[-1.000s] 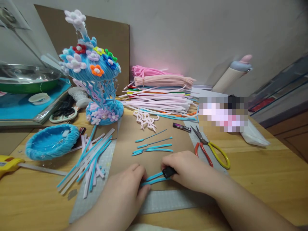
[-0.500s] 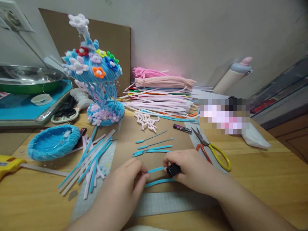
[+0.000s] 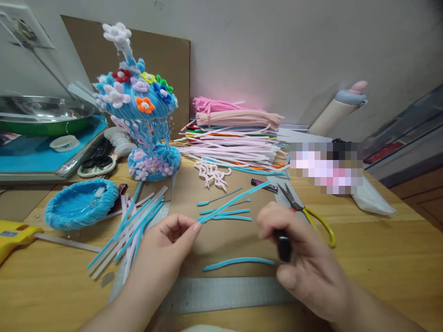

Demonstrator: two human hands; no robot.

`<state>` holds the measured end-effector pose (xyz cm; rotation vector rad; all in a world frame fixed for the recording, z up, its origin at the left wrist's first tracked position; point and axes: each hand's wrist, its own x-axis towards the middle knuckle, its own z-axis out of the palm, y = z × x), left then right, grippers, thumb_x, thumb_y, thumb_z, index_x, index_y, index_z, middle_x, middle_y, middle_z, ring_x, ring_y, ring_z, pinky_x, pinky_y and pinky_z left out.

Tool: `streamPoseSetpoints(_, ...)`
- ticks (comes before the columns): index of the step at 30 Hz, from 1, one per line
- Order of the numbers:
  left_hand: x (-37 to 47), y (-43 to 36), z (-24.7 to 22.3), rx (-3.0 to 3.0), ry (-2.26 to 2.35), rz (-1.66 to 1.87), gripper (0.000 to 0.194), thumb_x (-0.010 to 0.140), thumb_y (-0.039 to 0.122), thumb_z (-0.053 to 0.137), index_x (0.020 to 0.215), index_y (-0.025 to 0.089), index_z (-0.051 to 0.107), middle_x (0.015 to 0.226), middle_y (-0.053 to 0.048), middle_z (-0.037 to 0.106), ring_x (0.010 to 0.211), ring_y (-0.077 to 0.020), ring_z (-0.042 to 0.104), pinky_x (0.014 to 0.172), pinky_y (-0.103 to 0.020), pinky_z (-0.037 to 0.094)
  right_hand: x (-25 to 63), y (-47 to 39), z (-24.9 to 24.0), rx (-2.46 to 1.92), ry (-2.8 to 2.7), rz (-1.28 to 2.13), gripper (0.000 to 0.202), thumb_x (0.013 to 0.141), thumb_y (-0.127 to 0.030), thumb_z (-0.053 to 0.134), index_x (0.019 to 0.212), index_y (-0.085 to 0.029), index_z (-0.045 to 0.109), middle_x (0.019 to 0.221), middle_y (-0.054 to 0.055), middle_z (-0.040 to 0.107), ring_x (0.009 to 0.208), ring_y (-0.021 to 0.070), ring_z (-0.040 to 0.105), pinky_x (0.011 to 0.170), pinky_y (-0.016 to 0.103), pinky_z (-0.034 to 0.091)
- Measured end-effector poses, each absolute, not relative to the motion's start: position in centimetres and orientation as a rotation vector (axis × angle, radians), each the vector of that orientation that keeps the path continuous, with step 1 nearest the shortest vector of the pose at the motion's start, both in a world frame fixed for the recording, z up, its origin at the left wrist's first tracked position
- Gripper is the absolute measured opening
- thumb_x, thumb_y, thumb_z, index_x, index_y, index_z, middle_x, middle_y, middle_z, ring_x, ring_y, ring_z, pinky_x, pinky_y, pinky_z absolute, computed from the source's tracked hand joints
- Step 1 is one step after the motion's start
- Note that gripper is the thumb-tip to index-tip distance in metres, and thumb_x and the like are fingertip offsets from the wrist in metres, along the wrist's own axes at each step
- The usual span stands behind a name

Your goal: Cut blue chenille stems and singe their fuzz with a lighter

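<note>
Between thumb and forefinger, my left hand (image 3: 173, 244) pinches the near end of a blue fuzzy stem (image 3: 238, 198), which slants up to the right over the brown board (image 3: 221, 244). My right hand (image 3: 301, 258), a little blurred, is curled around a small black object (image 3: 284, 246), apart from the stem. Below and between the hands, another blue stem (image 3: 238, 263) lies on the board. Shorter blue pieces (image 3: 230, 212) and thin dark-stemmed ones (image 3: 221, 196) lie behind the held stem.
A flowered blue ornament (image 3: 138, 101) stands at the back left, near a blue fuzzy bowl (image 3: 81, 205) and loose strips (image 3: 134, 226). Stem bundles (image 3: 235, 120) lie behind. Yellow-handled pliers (image 3: 321, 221) are on the right, and a yellow glue gun (image 3: 17, 235) on the left.
My left hand has moved up and left, tilting the blue stem upward. My right hand has let go of the stem's other end and moved right with the black object.
</note>
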<state>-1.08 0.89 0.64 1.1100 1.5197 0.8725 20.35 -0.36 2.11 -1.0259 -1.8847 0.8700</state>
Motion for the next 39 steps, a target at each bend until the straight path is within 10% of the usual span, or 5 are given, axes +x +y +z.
streamPoseSetpoints(10,0.1,0.3,0.7,0.744,1.269,0.847,0.026,0.066,0.039,0.068,0.065,0.017,0.053,0.043,0.008,0.039,0.04,-0.0047,0.026,0.039,-0.018,0.015,16.8,0.6,-2.1,-1.293,-1.661,1.3,0.021,0.086,-0.039,0.047,0.081,-0.019,0.052,0.08,0.001,0.054,0.078,0.0158,0.051,0.07,0.027,0.041)
streamPoseSetpoints(39,0.4,0.0,0.3,0.727,1.24,0.77,0.025,0.069,0.038,0.065,0.065,0.017,0.052,0.045,0.007,0.04,0.041,-0.0047,0.027,0.041,-0.02,0.012,16.6,0.4,-2.1,-1.408,-1.522,1.154,0.016,0.076,-0.024,0.051,0.077,-0.023,0.035,0.074,-0.003,0.041,0.07,0.0133,0.045,0.068,0.028,0.04)
